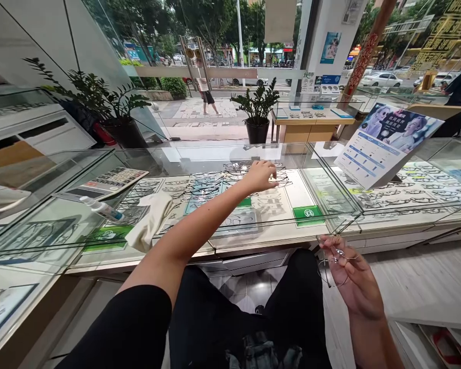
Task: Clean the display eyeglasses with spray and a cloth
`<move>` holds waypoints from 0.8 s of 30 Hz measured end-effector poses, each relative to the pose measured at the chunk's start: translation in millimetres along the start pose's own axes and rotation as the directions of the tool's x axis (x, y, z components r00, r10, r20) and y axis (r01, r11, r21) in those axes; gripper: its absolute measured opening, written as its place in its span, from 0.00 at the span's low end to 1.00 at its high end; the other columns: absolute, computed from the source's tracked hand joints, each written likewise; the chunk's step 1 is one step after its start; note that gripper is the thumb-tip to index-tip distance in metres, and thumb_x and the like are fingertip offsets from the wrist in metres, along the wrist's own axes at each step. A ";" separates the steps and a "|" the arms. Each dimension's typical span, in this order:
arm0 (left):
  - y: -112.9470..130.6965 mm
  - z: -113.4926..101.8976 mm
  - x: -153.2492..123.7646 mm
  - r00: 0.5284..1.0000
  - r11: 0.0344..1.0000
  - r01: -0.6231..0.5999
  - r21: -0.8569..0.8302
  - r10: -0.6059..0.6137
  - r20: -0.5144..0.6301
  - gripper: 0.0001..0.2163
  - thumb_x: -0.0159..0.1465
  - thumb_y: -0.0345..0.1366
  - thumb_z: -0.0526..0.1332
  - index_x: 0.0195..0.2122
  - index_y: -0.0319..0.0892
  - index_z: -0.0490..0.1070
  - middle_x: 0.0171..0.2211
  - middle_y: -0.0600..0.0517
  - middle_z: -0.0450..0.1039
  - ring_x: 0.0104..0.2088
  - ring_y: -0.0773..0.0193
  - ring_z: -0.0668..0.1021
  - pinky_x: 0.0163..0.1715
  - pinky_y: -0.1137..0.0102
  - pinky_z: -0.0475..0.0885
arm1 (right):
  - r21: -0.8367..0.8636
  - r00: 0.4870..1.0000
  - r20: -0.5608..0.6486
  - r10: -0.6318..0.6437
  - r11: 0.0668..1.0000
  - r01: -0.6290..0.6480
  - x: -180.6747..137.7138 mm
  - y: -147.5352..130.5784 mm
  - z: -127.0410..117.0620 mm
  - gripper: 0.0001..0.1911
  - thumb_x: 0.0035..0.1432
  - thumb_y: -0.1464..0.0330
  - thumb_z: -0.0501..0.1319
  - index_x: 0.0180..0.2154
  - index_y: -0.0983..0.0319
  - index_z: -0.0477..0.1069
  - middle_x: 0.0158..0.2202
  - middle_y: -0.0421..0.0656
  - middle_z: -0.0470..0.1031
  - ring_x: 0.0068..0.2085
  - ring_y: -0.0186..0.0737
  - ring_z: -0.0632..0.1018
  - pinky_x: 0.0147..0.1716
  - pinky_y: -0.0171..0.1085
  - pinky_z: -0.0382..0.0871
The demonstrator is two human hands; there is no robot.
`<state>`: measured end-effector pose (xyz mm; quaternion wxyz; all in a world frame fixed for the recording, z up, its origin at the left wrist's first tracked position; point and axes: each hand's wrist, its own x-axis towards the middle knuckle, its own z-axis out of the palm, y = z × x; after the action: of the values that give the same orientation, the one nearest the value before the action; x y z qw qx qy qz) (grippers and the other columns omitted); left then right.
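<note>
Right hand pinching thin-rimmed glasses, left hand over the rows of frames.
The right hand point(355, 279) pinches the thin-rimmed glasses point(338, 254) between thumb and fingers, in front of the glass worktop point(176, 156). The left hand point(259, 177) reaches out ahead with its fingers loosely bent; whether it grips or touches a frame, I cannot tell. Rows of eyeglass frames point(203, 187) lie beneath and to the left of that hand. Nearer the body and further left are a pale cloth point(151, 215) and a spray bottle point(102, 209); a green card point(308, 215) lies to its right.
</note>
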<state>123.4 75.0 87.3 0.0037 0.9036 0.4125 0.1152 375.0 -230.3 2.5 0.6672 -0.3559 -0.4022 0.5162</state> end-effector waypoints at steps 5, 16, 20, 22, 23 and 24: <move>-7.4 -33.5 -39.7 0.991 0.996 -0.017 -0.088 0.005 -0.133 0.12 0.74 0.47 0.64 0.47 0.44 0.81 0.57 0.43 0.82 0.62 0.44 0.76 0.65 0.49 0.66 | -0.080 0.980 0.180 -0.087 0.992 0.102 55.6 -34.1 34.3 0.04 0.63 0.60 0.76 0.36 0.50 0.84 0.52 0.46 0.83 0.68 0.62 0.78 0.76 0.67 0.61; -14.2 -41.6 -112.5 0.796 0.855 -0.322 -0.406 0.012 -0.605 0.16 0.73 0.43 0.63 0.60 0.47 0.78 0.62 0.43 0.83 0.65 0.50 0.81 0.69 0.52 0.73 | 0.006 0.859 0.511 0.030 0.999 -0.039 236.9 -31.4 184.4 0.20 0.49 0.55 0.86 0.34 0.53 0.80 0.43 0.39 0.87 0.52 0.45 0.84 0.63 0.48 0.77; -15.9 -34.3 -131.7 0.801 0.879 -0.181 -0.441 -0.128 -0.584 0.13 0.73 0.44 0.64 0.55 0.49 0.81 0.64 0.43 0.80 0.67 0.49 0.79 0.71 0.49 0.72 | 0.093 0.838 0.545 0.030 0.991 -0.096 249.7 -2.6 220.5 0.20 0.51 0.55 0.85 0.36 0.53 0.79 0.45 0.37 0.87 0.52 0.43 0.84 0.53 0.43 0.79; -23.1 -33.8 -141.6 0.792 0.890 -0.110 -0.443 -0.190 -0.580 0.12 0.74 0.45 0.64 0.52 0.50 0.83 0.65 0.44 0.79 0.67 0.49 0.78 0.70 0.49 0.73 | 0.144 0.832 0.555 0.018 0.983 -0.118 251.1 9.0 235.5 0.20 0.52 0.55 0.84 0.37 0.52 0.78 0.45 0.36 0.87 0.54 0.42 0.84 0.52 0.42 0.78; -26.8 -34.5 -147.2 0.788 0.894 -0.088 -0.440 -0.208 -0.579 0.11 0.75 0.46 0.64 0.51 0.50 0.83 0.65 0.44 0.79 0.67 0.49 0.78 0.70 0.49 0.73 | 0.167 0.830 0.558 0.013 0.978 -0.128 251.6 13.8 242.7 0.20 0.52 0.55 0.84 0.36 0.52 0.78 0.45 0.35 0.87 0.54 0.42 0.84 0.52 0.42 0.78; -29.9 -35.9 -153.6 0.785 0.898 -0.075 -0.434 -0.216 -0.581 0.11 0.75 0.46 0.63 0.51 0.50 0.83 0.63 0.44 0.80 0.66 0.49 0.79 0.70 0.49 0.73 | 0.184 0.826 0.563 0.011 0.973 -0.139 252.2 17.8 249.6 0.19 0.51 0.55 0.84 0.36 0.52 0.78 0.45 0.34 0.87 0.55 0.42 0.85 0.51 0.41 0.78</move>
<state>-3.7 -23.0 87.7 0.0748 0.7753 0.3889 0.4920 178.4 34.3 134.9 0.5343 -0.1302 -0.5063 0.6642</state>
